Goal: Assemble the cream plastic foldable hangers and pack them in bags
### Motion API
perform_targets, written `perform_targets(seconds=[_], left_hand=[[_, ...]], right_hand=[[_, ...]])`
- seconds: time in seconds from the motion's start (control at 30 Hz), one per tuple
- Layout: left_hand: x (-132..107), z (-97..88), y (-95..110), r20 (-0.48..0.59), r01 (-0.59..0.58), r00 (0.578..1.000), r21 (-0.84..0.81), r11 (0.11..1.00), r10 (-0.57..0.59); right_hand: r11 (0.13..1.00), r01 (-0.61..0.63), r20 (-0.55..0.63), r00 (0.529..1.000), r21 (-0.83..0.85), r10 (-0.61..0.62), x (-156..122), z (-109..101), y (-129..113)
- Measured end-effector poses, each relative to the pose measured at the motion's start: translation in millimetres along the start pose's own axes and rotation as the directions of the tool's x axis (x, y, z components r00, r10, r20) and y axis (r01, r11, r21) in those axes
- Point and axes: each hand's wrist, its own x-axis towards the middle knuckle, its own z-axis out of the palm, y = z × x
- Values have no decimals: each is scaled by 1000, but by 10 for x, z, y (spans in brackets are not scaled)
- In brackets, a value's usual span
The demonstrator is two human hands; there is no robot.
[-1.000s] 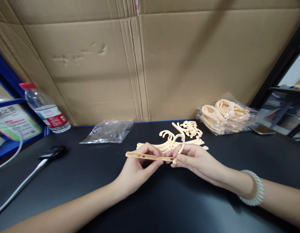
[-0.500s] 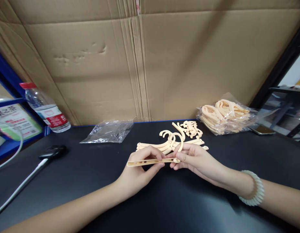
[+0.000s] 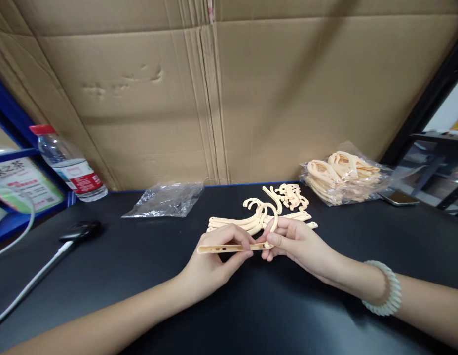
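My left hand (image 3: pixel 217 259) is closed on a cream plastic hanger arm (image 3: pixel 210 249), a narrow hollow bar with small slots along its edge. My right hand (image 3: pixel 293 239) pinches a curved hanger hook (image 3: pixel 275 214) at its base, where it meets the right end of the bar. My fingertips hide part of that joint, so I cannot tell how far the hook sits in the bar. Just behind my hands lie several cream hangers (image 3: pixel 229 222) with their hooks. Beyond them is a small heap of loose hooks (image 3: pixel 293 197).
A clear bag of hanger parts (image 3: pixel 336 177) stands back right beside a phone (image 3: pixel 399 197). A crumpled clear bag (image 3: pixel 164 199) lies back left. At far left are a bottle (image 3: pixel 77 172) and a black device (image 3: pixel 81 230) with a white cable. Cardboard (image 3: pixel 288 98) walls the back.
Both hands have shifted very slightly, with the bar's left end moving a little right and the hook a little left. The grip of each hand looks the same.
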Motion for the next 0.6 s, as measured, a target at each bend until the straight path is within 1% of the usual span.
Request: perform_targets(seconds=[0.13, 0.33, 0.6], left_hand=[[3, 5, 13, 6, 8, 1000, 0, 1000, -8], [6, 12, 23, 6, 6, 1000, -44, 999, -6], [-7, 15, 49, 23, 101, 995, -84, 991, -100]], right_hand=[[997, 38, -25, 999, -65, -40, -11, 29, -16], [983, 84, -51, 994, -162, -93, -21, 39, -4], [973, 132, -50, 988, -188, -143, -24, 48, 13]])
